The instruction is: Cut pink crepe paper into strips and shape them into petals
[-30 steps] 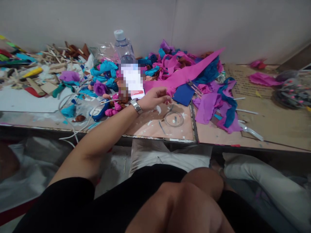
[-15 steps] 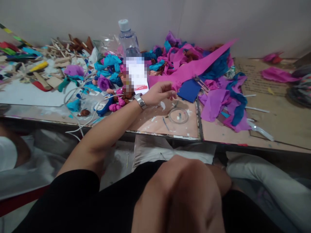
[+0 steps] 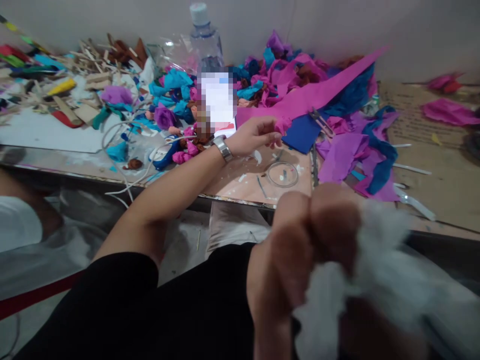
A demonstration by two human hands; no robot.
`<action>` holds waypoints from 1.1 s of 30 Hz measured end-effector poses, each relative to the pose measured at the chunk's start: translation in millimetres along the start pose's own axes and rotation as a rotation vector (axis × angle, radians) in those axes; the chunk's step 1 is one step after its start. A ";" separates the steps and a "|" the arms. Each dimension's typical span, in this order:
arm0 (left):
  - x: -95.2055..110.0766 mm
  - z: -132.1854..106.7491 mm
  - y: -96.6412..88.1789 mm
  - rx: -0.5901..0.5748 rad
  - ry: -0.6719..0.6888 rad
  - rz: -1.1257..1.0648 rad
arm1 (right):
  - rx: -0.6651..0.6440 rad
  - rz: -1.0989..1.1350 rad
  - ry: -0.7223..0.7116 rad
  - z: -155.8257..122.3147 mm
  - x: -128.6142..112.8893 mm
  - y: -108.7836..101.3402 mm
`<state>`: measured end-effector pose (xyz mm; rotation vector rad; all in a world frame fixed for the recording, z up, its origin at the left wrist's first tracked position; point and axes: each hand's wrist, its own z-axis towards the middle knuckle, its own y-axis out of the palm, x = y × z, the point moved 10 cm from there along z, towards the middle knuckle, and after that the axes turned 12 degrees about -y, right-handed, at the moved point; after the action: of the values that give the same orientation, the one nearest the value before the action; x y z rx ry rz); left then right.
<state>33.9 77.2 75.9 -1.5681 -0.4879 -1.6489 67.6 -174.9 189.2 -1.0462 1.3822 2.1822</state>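
My left hand (image 3: 255,136), a metal watch on its wrist, reaches over the low table (image 3: 240,187). Its fingers are pinched on a small piece of pink crepe paper (image 3: 282,124) at the edge of the big paper pile. My right hand (image 3: 300,250) is raised close to the camera and blurred. It is closed on a wad of soft white material (image 3: 371,285) that I cannot name for sure. A clear round lid (image 3: 282,174) lies on the table just below my left hand.
Pink, purple and blue crepe scraps (image 3: 337,115) cover the table's back. A water bottle (image 3: 204,35) stands by the wall, with a blue glue gun (image 3: 165,157) and white cable (image 3: 123,165) left of my wrist. Wooden sticks (image 3: 93,70) lie far left, cardboard (image 3: 431,150) right.
My right hand has come up from my lap towards the camera with the white wad. My left hand has closed its fingertips on the pink paper piece.
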 end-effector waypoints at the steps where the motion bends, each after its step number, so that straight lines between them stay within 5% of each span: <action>1: 0.4 -0.2 -1.0 0.011 0.002 -0.002 | 0.068 0.173 -0.062 0.5 8.8 -5.4; 4: 0.5 0.2 1.7 -0.013 -0.004 -0.017 | -0.231 0.279 0.058 -10.8 61.6 12.6; 6: -0.2 1.0 2.4 -0.023 -0.012 -0.034 | -0.245 0.179 0.052 -14.9 83.1 -1.9; 11: -2.3 2.4 2.4 -0.030 -0.023 -0.058 | -0.273 -0.210 -0.220 -19.3 75.5 -33.2; 15: -5.6 2.0 5.1 -0.034 -0.041 -0.054 | -0.306 -0.301 -0.235 -28.5 88.7 -50.4; 25: -11.8 3.8 2.6 -0.028 -0.063 -0.016 | -0.308 -0.682 0.219 -36.2 207.2 -126.1; 33: -15.2 5.0 1.6 -0.023 -0.072 -0.053 | -0.446 -0.938 0.183 -26.8 199.4 -132.8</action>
<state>37.1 84.1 61.7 -1.6484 -0.5544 -1.6477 29.7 -155.1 -48.0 -1.6444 0.2762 1.6848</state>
